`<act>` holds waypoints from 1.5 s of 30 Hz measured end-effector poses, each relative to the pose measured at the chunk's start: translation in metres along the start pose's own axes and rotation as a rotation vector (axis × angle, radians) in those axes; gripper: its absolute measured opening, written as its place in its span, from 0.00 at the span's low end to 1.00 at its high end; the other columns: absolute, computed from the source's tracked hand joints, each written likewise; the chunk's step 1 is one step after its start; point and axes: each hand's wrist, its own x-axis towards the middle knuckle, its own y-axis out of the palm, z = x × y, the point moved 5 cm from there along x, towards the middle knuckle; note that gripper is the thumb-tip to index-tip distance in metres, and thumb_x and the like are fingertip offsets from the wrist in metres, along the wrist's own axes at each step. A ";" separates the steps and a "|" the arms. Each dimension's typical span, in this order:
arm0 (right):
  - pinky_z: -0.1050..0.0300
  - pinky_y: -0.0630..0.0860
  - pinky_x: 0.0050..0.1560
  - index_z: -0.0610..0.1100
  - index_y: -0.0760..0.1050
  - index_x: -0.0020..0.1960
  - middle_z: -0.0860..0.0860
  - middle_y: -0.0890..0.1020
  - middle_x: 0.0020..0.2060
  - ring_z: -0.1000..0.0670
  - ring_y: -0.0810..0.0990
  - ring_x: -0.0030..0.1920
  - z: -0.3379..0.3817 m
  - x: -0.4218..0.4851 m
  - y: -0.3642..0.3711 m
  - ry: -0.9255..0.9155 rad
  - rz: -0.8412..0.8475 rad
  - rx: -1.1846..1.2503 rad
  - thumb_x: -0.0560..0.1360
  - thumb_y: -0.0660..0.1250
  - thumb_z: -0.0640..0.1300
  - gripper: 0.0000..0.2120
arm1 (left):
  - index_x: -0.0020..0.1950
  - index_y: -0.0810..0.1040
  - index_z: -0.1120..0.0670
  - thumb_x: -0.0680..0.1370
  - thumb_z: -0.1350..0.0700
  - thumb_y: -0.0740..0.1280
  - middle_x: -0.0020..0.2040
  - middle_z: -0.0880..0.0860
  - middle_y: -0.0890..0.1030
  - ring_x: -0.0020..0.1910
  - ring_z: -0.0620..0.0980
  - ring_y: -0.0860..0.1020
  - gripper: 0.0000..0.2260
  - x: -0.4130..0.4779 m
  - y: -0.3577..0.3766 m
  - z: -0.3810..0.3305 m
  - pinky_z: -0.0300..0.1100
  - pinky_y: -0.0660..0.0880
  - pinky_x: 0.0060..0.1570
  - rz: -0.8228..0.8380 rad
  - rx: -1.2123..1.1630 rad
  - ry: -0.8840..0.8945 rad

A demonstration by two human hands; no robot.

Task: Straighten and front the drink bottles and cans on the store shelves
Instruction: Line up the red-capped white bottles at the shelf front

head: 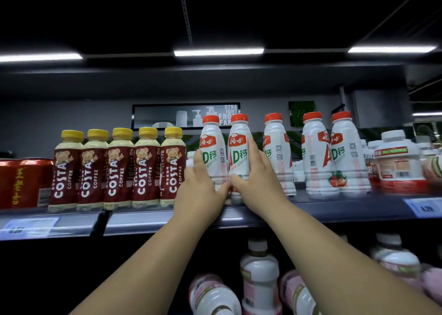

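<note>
1. The left hand (201,190) has its grip closed round the lower left side of the first white bottle (213,152), thumb across the front low down.
2. The right hand (257,180) grips the second white bottle (237,152), fingers up its right side, thumb near its base; the two thumbs touch.
3. Both bottles stand upright and red-capped, side by side at the near edge of the upper shelf (334,209).
4. To their right stand three more white bottles (277,156), their labels turned different ways.
5. To the left, five Costa coffee bottles (119,168) form a tight row, with pale drink showing under their yellow caps; red cans (21,183) sit leftmost.
6. On the shelf below, pink-and-white bottles (259,274) stand or lean.
</note>
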 end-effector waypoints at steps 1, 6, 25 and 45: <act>0.56 0.70 0.56 0.60 0.40 0.80 0.52 0.68 0.65 0.51 0.72 0.60 0.001 -0.001 0.000 0.006 0.007 -0.005 0.74 0.69 0.47 0.47 | 0.78 0.41 0.46 0.75 0.37 0.66 0.69 0.56 0.68 0.60 0.60 0.75 0.43 0.001 0.001 0.000 0.55 0.75 0.55 0.008 0.001 0.006; 0.50 0.75 0.57 0.59 0.33 0.79 0.49 0.70 0.64 0.46 0.75 0.59 0.002 -0.004 0.004 0.024 -0.010 -0.139 0.75 0.70 0.56 0.50 | 0.78 0.41 0.46 0.77 0.47 0.63 0.70 0.56 0.69 0.59 0.59 0.76 0.38 0.003 0.001 0.001 0.52 0.75 0.53 0.023 -0.039 0.033; 0.54 0.72 0.47 0.52 0.38 0.80 0.48 0.73 0.65 0.51 0.72 0.51 -0.004 -0.007 0.002 0.079 -0.024 -0.115 0.79 0.66 0.54 0.43 | 0.80 0.49 0.55 0.79 0.46 0.52 0.71 0.59 0.66 0.62 0.60 0.74 0.31 -0.008 0.001 -0.006 0.53 0.73 0.57 -0.064 0.023 0.136; 0.47 0.76 0.56 0.54 0.34 0.80 0.48 0.71 0.65 0.46 0.75 0.56 0.002 -0.010 0.004 -0.015 0.033 -0.195 0.79 0.62 0.59 0.43 | 0.78 0.37 0.47 0.81 0.46 0.59 0.68 0.57 0.64 0.48 0.53 0.75 0.36 -0.010 -0.001 -0.003 0.49 0.76 0.45 -0.042 0.069 0.088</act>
